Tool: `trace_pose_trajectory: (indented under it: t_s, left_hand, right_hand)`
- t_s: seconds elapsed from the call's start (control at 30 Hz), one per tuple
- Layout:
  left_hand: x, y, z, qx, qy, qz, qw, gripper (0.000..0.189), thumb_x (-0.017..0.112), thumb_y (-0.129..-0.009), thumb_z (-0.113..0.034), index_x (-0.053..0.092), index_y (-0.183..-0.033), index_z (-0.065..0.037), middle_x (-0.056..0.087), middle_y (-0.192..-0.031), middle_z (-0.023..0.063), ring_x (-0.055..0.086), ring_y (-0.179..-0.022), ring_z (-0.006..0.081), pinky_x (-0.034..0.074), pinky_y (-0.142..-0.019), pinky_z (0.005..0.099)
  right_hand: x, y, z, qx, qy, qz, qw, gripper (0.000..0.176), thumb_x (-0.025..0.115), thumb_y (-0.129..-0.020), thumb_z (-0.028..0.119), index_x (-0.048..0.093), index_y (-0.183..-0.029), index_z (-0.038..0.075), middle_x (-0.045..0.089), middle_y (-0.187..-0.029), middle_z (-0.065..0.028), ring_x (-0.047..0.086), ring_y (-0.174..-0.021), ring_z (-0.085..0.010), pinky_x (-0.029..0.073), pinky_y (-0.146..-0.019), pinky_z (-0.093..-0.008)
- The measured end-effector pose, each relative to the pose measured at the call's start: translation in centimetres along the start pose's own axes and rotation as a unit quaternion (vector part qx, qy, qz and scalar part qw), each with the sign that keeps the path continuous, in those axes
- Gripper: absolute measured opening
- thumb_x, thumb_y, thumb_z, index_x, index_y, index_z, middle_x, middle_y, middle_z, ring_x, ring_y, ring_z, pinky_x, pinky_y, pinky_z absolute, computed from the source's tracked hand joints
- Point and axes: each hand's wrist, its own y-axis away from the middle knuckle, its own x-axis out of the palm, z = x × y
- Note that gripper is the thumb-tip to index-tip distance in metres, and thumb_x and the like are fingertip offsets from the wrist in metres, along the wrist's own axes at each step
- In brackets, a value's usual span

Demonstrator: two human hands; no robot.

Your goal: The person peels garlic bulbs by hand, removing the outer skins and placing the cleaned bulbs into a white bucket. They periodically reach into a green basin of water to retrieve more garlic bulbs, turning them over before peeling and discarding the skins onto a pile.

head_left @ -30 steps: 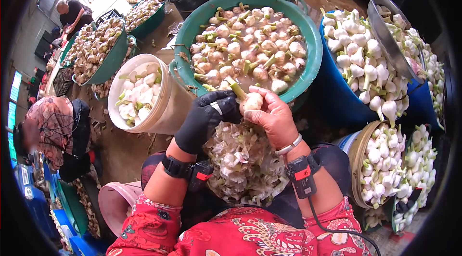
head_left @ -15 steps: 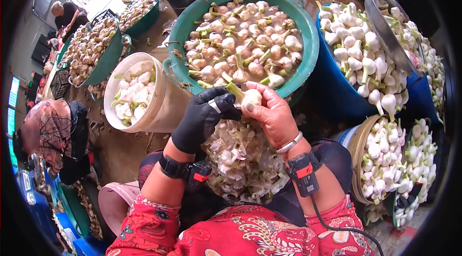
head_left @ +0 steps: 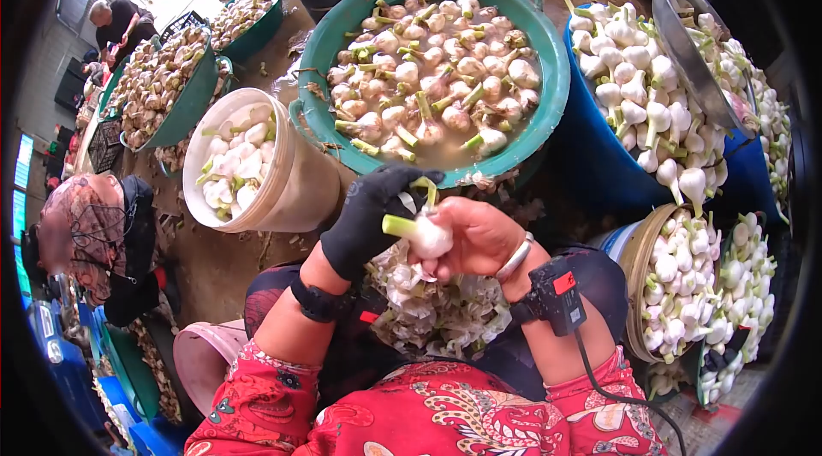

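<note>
In the head view my right hand [head_left: 484, 238] has its fingers curled round a white garlic bulb [head_left: 431, 238], whose cut green stem points left. My left hand [head_left: 366, 218], in a black glove with a pale band on one finger, pinches a strip of greenish garlic skin [head_left: 426, 189] just above the bulb. Below both hands, a heap of papery garlic peelings [head_left: 441, 310] fills the space between my knees. Right in front stands a green tub [head_left: 556, 71] of murky water with many unpeeled bulbs floating in it.
To the left stands a white bucket [head_left: 295, 169] of peeled garlic. A blue barrel [head_left: 591, 152] and a tilted bucket [head_left: 638, 285], both heaped with cleaned bulbs, are on the right. A person [head_left: 90, 233] is at the left; another [head_left: 120, 25] bends farther back.
The bulb has turned and come down slightly toward me in my right hand. A strip of its skin has been pulled off upward by my left hand.
</note>
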Motion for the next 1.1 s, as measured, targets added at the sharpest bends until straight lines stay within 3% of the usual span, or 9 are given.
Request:
trace_pose_trajectory:
  t_s: [0.1, 0.37, 0.43, 0.57, 0.63, 0.7, 0.83, 0.97, 1.1]
  left_hand:
    - [-1.0, -0.1, -0.8, -0.269, 0.316, -0.046, 0.909, 0.037, 0.061, -0.089, -0.017, 0.057, -0.119, 0.002, 0.063, -0.1, 0.0052, 0.06, -0.082, 0.0107, 0.048, -0.075, 0.024]
    - [-0.1, 0.2, -1.1, -0.227, 0.367, -0.049, 0.901, 0.029, 0.064, -0.085, -0.012, 0.061, -0.112, 0.0, 0.064, -0.088, 0.0041, 0.057, -0.067, 0.011, 0.047, -0.063, 0.0245]
    - [-0.7, 0.1, -0.3, -0.247, 0.394, -0.038, 0.884, 0.028, 0.062, -0.085, -0.012, 0.061, -0.109, 0.002, 0.064, -0.095, 0.0073, 0.06, -0.071, 0.014, 0.049, -0.065, 0.0267]
    - [-2.3, -0.4, 0.4, -0.204, 0.329, -0.097, 0.917, 0.034, 0.053, -0.092, -0.023, 0.059, -0.114, 0.003, 0.065, -0.096, 0.0079, 0.06, -0.07, 0.0136, 0.048, -0.063, 0.0259]
    - [-2.4, -0.7, 0.4, -0.184, 0.425, -0.155, 0.872, 0.027, 0.053, -0.093, -0.015, 0.06, -0.113, 0.002, 0.061, -0.082, 0.0073, 0.06, -0.067, 0.0139, 0.049, -0.059, 0.027]
    - [-2.0, -0.3, 1.0, -0.087, 0.251, -0.121, 0.957, 0.03, 0.051, -0.092, -0.01, 0.057, -0.12, 0.001, 0.06, -0.089, 0.0078, 0.06, -0.072, 0.014, 0.051, -0.062, 0.0278]
    - [-1.4, -0.1, -0.5, -0.165, 0.351, -0.119, 0.914, 0.038, 0.048, -0.095, -0.025, 0.055, -0.121, 0.002, 0.063, -0.093, 0.0063, 0.06, -0.072, 0.0138, 0.048, -0.064, 0.026]
    - [-1.6, -0.2, -1.3, -0.226, 0.396, -0.078, 0.887, 0.026, 0.051, -0.093, -0.016, 0.062, -0.109, 0.001, 0.063, -0.089, 0.005, 0.06, -0.072, 0.0119, 0.048, -0.064, 0.0251]
    - [-10.5, 1.0, 1.4, -0.094, -0.075, -0.241, 0.963, 0.018, 0.06, -0.087, -0.007, 0.066, -0.102, 0.0, 0.067, -0.087, 0.0082, 0.062, -0.074, 0.0182, 0.05, -0.072, 0.0296]
  right_hand:
    - [-0.1, 0.8, 1.0, -0.102, -0.027, -0.049, 0.993, 0.042, 0.049, -0.091, 0.027, 0.049, -0.121, -0.004, 0.064, -0.096, -0.0228, 0.066, -0.074, -0.0234, 0.055, -0.061, -0.0322]
    - [1.2, -0.5, 0.9, -0.175, 0.113, -0.252, 0.945, 0.025, 0.055, -0.091, 0.022, 0.059, -0.11, 0.005, 0.063, -0.086, -0.0057, 0.063, -0.071, -0.0145, 0.052, -0.061, -0.0275]
    - [1.0, -1.4, 0.7, -0.435, 0.277, -0.283, 0.809, 0.019, 0.057, -0.09, 0.021, 0.061, -0.1, 0.005, 0.061, -0.083, -0.0026, 0.062, -0.073, -0.0132, 0.049, -0.063, -0.0274]
    - [4.0, 0.5, 0.9, -0.471, 0.672, -0.189, 0.539, 0.014, 0.056, -0.081, 0.013, 0.062, -0.089, 0.003, 0.06, -0.079, -0.0132, 0.06, -0.073, -0.0288, 0.048, -0.065, -0.0379]
    - [1.0, 0.1, -1.5, -0.165, 0.753, -0.147, 0.62, 0.014, 0.057, -0.077, 0.016, 0.065, -0.079, 0.004, 0.062, -0.072, -0.0172, 0.06, -0.071, -0.0362, 0.048, -0.065, -0.045]
    - [0.3, 0.0, -2.2, -0.025, 0.819, -0.131, 0.558, 0.017, 0.06, -0.075, 0.02, 0.065, -0.073, 0.004, 0.062, -0.07, -0.0177, 0.06, -0.068, -0.0385, 0.049, -0.065, -0.0457]
    - [1.9, 0.7, -0.1, -0.22, 0.599, -0.328, 0.696, 0.025, 0.072, -0.072, 0.027, 0.064, -0.075, 0.003, 0.063, -0.07, -0.0166, 0.061, -0.066, -0.0349, 0.049, -0.063, -0.0396]
    - [1.5, -0.1, 0.4, -0.313, 0.63, -0.331, 0.63, 0.017, 0.068, -0.077, 0.018, 0.063, -0.077, 0.002, 0.061, -0.067, -0.0152, 0.06, -0.063, -0.0296, 0.048, -0.062, -0.0354]
    - [1.7, 0.2, 0.7, -0.35, 0.579, -0.338, 0.653, 0.01, 0.064, -0.079, 0.011, 0.062, -0.079, 0.001, 0.061, -0.067, -0.0149, 0.06, -0.061, -0.0261, 0.048, -0.061, -0.0347]
